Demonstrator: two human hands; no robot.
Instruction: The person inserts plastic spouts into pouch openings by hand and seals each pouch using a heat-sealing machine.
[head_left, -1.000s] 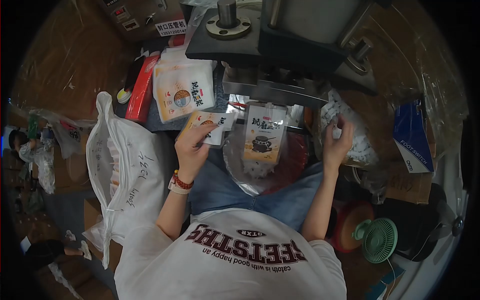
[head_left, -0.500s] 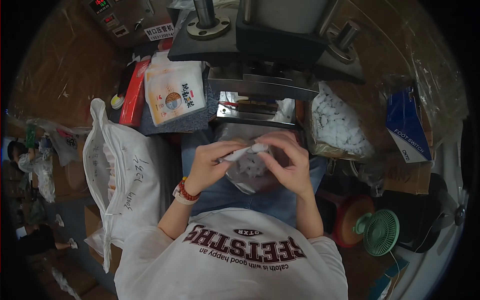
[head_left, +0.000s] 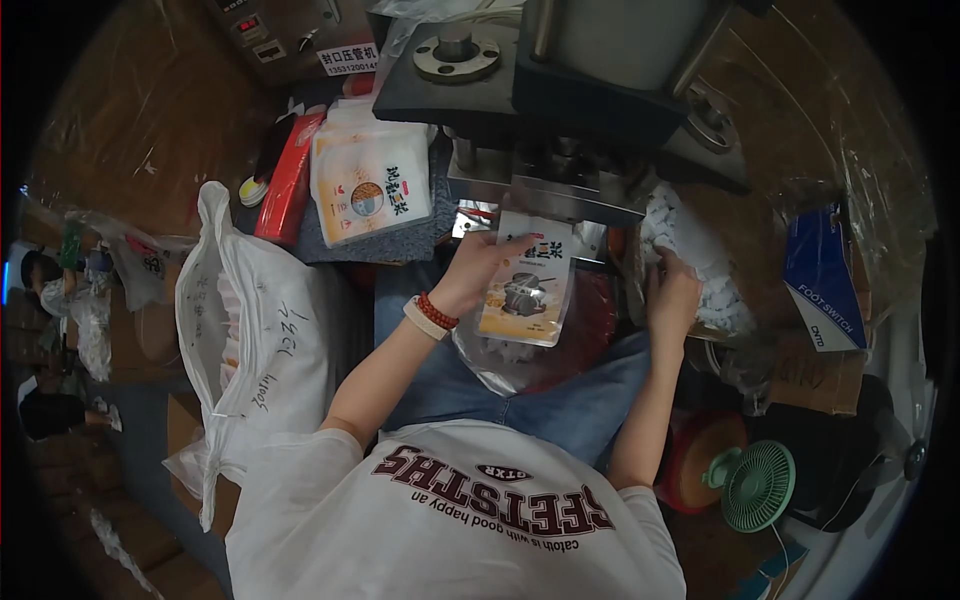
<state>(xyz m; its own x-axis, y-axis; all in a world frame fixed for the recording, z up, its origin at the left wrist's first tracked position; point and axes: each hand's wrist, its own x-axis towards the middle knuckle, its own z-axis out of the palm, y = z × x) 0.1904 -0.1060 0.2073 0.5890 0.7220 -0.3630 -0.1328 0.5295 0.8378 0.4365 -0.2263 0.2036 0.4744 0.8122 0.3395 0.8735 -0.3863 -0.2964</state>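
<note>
My left hand [head_left: 478, 270] grips a flat printed pouch [head_left: 522, 300] near its upper left edge. The pouch is white and yellow with a dark picture and stands in front of the press opening [head_left: 590, 240]. My right hand [head_left: 674, 292] reaches into a heap of small white plastic pieces [head_left: 700, 245] on the right. Its thumb and forefinger are apart, with the fingertips at the edge of the heap; whether they touch a piece I cannot tell. Below the pouch, a clear plastic bag [head_left: 515, 368] with whitish contents lies over my lap.
The press [head_left: 600, 60] stands ahead. At its left, a stack of printed pouches [head_left: 345, 215] lies beside a red box [head_left: 288, 185]. A large white sack [head_left: 290, 350] stands left. On the right are a blue foot-switch box [head_left: 820, 280], a green fan [head_left: 757, 485] and a red stool [head_left: 690, 450].
My hands, earlier together on a folded pouch above my lap, have separated. The left now holds a pouch flat before the press; the right has moved right to the white pieces.
</note>
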